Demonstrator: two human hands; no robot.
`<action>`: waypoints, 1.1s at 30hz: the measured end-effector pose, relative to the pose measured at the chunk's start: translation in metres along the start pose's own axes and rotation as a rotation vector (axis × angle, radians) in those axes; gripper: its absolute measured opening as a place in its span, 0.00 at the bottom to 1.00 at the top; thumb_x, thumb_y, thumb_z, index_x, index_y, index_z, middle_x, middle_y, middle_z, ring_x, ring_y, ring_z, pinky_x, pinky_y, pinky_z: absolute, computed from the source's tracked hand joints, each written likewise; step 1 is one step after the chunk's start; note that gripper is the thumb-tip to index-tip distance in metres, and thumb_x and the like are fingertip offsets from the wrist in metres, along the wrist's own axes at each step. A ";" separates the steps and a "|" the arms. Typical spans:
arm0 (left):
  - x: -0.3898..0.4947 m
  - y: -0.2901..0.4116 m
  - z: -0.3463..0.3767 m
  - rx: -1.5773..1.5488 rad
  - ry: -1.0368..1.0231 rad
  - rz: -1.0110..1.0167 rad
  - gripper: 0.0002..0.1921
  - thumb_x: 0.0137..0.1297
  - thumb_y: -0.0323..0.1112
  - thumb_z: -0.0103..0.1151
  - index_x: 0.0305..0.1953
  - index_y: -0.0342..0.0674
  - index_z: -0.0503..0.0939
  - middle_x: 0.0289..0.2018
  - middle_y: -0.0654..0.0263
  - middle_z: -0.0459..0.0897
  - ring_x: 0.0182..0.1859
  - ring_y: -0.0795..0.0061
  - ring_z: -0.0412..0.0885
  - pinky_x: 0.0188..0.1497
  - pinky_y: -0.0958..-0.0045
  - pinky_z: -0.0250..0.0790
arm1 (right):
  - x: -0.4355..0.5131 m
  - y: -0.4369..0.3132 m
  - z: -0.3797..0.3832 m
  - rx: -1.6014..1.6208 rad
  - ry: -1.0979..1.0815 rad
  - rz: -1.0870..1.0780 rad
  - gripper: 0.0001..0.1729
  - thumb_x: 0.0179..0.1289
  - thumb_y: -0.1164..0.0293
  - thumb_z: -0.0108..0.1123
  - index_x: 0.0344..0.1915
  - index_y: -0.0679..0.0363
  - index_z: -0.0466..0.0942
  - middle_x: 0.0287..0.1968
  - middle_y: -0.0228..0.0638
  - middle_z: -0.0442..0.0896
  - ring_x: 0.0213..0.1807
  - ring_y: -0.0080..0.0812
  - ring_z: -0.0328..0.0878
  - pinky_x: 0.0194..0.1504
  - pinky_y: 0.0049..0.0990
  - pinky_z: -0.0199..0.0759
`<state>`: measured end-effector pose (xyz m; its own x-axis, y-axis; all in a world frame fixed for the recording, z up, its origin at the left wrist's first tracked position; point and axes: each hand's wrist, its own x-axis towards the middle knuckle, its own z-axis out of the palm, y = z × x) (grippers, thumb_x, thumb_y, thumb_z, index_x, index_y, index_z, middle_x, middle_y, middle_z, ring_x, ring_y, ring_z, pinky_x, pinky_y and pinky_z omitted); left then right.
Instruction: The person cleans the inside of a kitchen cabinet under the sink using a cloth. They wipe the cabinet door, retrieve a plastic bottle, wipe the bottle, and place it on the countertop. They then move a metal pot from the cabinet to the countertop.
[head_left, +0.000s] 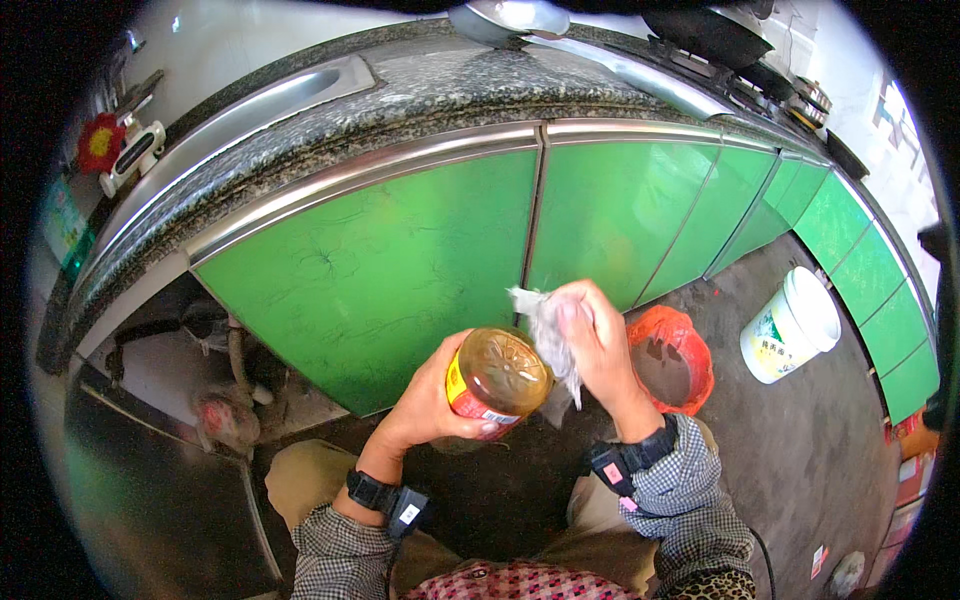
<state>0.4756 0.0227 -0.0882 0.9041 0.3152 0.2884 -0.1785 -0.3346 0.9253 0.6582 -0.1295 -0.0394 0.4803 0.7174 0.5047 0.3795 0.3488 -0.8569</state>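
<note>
My left hand grips a clear plastic bottle of amber liquid around its side. The bottle is tilted so that its ribbed base faces up towards me, and its red and yellow label bears writing. Its neck and cap are hidden beneath. Close to the bottle's right side, my right hand holds a crumpled whitish cloth pinched between thumb and fingers. Whether the cloth touches the bottle I cannot tell.
Green cabinet doors stand ahead under a granite counter. On the floor at the right are a red basin and a white bucket. An open cabinet with pipes is at the left. A metal pan rests above.
</note>
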 end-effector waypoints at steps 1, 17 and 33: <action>0.001 0.000 0.000 0.021 -0.016 -0.020 0.58 0.34 0.44 0.84 0.69 0.35 0.61 0.63 0.57 0.72 0.66 0.66 0.70 0.71 0.64 0.59 | -0.007 -0.007 0.003 -0.044 -0.107 -0.078 0.18 0.72 0.60 0.58 0.53 0.60 0.77 0.48 0.38 0.83 0.50 0.30 0.80 0.52 0.31 0.73; -0.006 -0.009 0.027 0.371 0.079 0.183 0.48 0.33 0.44 0.83 0.59 0.34 0.71 0.53 0.48 0.78 0.56 0.46 0.77 0.61 0.57 0.68 | 0.000 0.023 0.036 -0.524 -0.094 0.022 0.12 0.74 0.69 0.51 0.45 0.68 0.76 0.36 0.55 0.81 0.38 0.58 0.80 0.39 0.41 0.74; -0.004 0.004 0.005 0.387 0.100 0.224 0.54 0.32 0.46 0.84 0.64 0.36 0.67 0.59 0.51 0.75 0.62 0.51 0.74 0.67 0.58 0.64 | 0.009 -0.004 0.008 -0.489 0.003 -0.281 0.14 0.67 0.67 0.58 0.48 0.61 0.81 0.43 0.43 0.83 0.43 0.42 0.81 0.47 0.37 0.76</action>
<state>0.4733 0.0153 -0.0865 0.8142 0.2755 0.5110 -0.1901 -0.7053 0.6830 0.6549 -0.1197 -0.0321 0.3099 0.6350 0.7077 0.8150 0.2059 -0.5416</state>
